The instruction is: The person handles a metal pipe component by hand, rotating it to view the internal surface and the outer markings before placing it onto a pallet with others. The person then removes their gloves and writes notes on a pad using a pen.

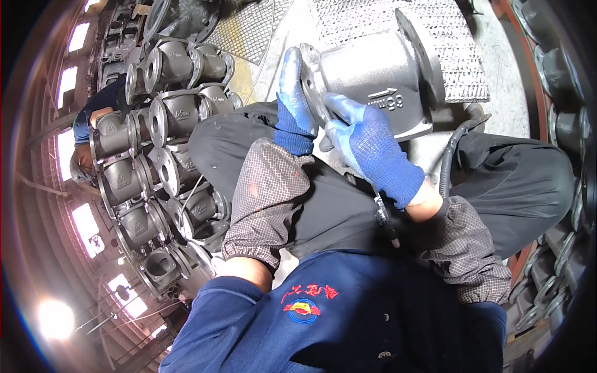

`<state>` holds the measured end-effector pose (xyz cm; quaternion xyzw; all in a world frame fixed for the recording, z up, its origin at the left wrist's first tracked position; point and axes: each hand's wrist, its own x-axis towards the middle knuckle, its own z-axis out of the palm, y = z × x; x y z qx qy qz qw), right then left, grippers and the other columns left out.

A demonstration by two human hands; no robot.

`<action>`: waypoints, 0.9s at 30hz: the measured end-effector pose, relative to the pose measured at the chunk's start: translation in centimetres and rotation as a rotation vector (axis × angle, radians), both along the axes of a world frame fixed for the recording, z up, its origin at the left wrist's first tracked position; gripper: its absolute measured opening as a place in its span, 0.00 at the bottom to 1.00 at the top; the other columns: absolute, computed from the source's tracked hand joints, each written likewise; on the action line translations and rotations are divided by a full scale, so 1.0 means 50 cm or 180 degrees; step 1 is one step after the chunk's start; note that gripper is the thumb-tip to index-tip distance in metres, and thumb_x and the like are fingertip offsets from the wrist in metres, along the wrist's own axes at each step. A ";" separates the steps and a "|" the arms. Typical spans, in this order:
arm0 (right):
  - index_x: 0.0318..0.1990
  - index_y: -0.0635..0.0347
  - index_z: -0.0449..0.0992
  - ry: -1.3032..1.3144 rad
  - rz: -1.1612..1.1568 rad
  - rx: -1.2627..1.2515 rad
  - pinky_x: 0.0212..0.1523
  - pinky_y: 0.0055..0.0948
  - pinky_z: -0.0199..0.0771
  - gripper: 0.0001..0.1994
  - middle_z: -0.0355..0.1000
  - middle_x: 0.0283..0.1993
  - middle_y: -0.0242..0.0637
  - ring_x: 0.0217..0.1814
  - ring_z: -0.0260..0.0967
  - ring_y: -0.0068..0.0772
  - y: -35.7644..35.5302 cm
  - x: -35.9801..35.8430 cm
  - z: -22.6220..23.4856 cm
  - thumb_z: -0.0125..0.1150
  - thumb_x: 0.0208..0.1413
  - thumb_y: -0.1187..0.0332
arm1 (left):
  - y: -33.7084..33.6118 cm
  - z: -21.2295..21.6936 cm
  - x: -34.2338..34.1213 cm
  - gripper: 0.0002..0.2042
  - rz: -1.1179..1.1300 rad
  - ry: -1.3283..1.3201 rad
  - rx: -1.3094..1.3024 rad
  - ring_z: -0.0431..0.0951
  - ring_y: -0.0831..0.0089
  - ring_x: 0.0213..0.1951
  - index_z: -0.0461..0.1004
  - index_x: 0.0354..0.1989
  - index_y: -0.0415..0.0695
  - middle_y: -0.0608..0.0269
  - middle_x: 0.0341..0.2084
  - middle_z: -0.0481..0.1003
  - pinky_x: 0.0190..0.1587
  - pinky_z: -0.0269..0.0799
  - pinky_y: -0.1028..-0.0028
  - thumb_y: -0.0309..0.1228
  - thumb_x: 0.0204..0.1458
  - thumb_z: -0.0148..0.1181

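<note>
Work in hand looks like steadying the grey cast-metal flanged cylinder (370,65), far centre: blue-gloved left hand (294,99) unclenched along its left flange (313,74), blue-gloved right hand (367,133) at that flange's near edge. Next calls for firm contact, I judge; with the right palm hidden, I cannot tell that grip's state.

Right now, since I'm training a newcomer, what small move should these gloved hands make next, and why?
I'd probably slide the right hand slightly along the casting's left flange: its fingers are near the rim, while the left hand lies along the flange's outer side, seemingly steadying it.
</note>
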<state>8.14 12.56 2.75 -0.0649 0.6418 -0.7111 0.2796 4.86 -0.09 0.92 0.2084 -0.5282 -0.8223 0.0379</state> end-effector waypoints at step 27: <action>0.53 0.67 0.67 -0.0007 -0.1760 0.1547 0.16 0.18 0.60 0.21 0.75 0.26 0.40 0.22 0.71 0.23 0.427 -0.586 -0.180 0.49 0.49 0.74 | -0.055 -0.022 0.034 0.23 -0.0603 0.0183 -0.1461 0.60 0.66 0.60 0.53 0.61 0.38 0.56 0.60 0.58 0.61 0.57 0.65 0.40 0.62 0.33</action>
